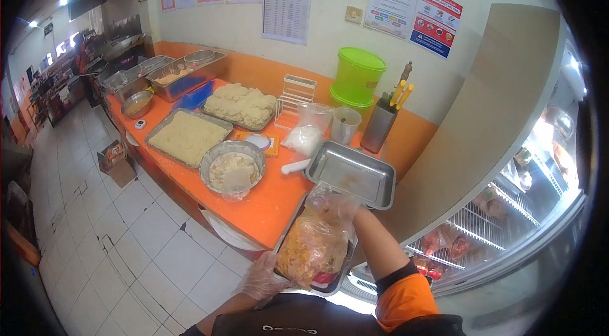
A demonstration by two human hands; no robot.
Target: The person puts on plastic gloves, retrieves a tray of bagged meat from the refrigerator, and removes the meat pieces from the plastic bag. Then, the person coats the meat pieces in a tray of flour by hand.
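A deep metal tray (pixel 347 261) lies in front of me at the near end of the orange counter. In it is a clear plastic bag (pixel 317 234) with yellow-orange, flaky-looking food (pixel 301 253). My right hand (pixel 337 208), in a clear plastic glove, is closed on the gathered upper part of the bag; its fingers are partly hidden by the plastic. My left hand (pixel 261 277), also gloved, is closed at the tray's near left edge, beside the food. Something red and white shows under the bag at the tray's near end.
Beyond stand an empty metal tray (pixel 374 201), a bowl of pale flour (pixel 250 168) and two dough-coloured trays (pixel 190 161). A knife block (pixel 378 125) and green tubs (pixel 360 69) line the wall. An open-fronted lit fridge (pixel 482 222) is at right; a cardboard box (pixel 119 174) sits on the floor.
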